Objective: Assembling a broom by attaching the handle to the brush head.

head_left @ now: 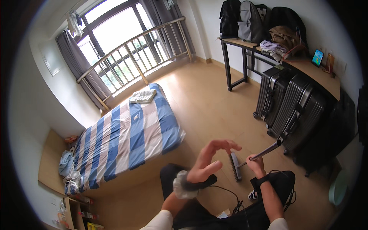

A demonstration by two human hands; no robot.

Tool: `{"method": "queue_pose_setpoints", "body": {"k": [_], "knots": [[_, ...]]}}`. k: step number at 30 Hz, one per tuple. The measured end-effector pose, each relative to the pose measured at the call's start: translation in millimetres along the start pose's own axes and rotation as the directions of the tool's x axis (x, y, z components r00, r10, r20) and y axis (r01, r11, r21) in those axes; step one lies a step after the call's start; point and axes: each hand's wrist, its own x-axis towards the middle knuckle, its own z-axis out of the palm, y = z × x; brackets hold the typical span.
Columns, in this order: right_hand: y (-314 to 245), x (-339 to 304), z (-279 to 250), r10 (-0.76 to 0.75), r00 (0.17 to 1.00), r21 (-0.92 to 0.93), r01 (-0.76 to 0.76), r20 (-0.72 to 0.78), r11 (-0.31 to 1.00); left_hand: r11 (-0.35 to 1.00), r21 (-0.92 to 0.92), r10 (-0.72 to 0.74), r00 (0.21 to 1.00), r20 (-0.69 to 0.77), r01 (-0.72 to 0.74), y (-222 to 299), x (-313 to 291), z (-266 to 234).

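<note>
Head view. Brush (235, 168): head low over the floor (214, 99), between the bed (147, 128) and the suitcases (293, 115), bristles toward the left; contact with the floor not certain. Right hand (256, 165) closed around the lower part of the handle (266, 151), which slants up to the right, its upper end just beside the suitcases in this view. Left hand (202, 164) empty, fingers loosely bent, thumb apart, fingertips near the brush head; whether they touch it, cannot tell.

Handling, judged: a firm right grip near the head should steady it best. Left fingers would do better on the solid back than in the bristles. Upper handle end could knock the suitcases, so swing it gently and mind that side. Black cable (239, 203) lies near the brush; best kept clear of the bristles.
</note>
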Motion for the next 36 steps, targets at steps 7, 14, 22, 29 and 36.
{"method": "queue_pose_setpoints", "body": {"k": [7, 14, 22, 29, 36], "knots": [[5.4, -0.1, -3.4, 0.058, 0.991, -0.032, -0.054, 0.117, 0.998, 0.9, -0.113, 0.429, 0.901, 0.06, -0.421, 88.2, 34.3, 51.5], [13.2, -3.2, 1.8, -0.043, 0.999, -0.012, 0.043, 0.03, 0.999, 0.651, -0.534, 0.719, 0.663, 0.208, -0.539, 80.8, 40.0, 58.4], [3.6, -4.0, -5.8, -0.016, 0.999, -0.019, 0.017, 0.048, 1.0, 0.614, -0.592, 0.73, 0.661, 0.173, -0.523, 82.2, 44.9, 87.6], [-6.9, -4.1, -15.6, 0.056, 0.994, -0.02, -0.054, 0.099, 0.998, 0.583, -0.613, 0.738, 0.663, 0.126, -0.533, 79.0, 47.3, 104.1], [-2.9, -5.1, -9.6, -0.013, 0.998, 0.0, 0.013, 0.058, 1.0, 0.547, -0.63, 0.751, 0.656, 0.076, -0.552, 81.4, 50.6, 124.4]]}}
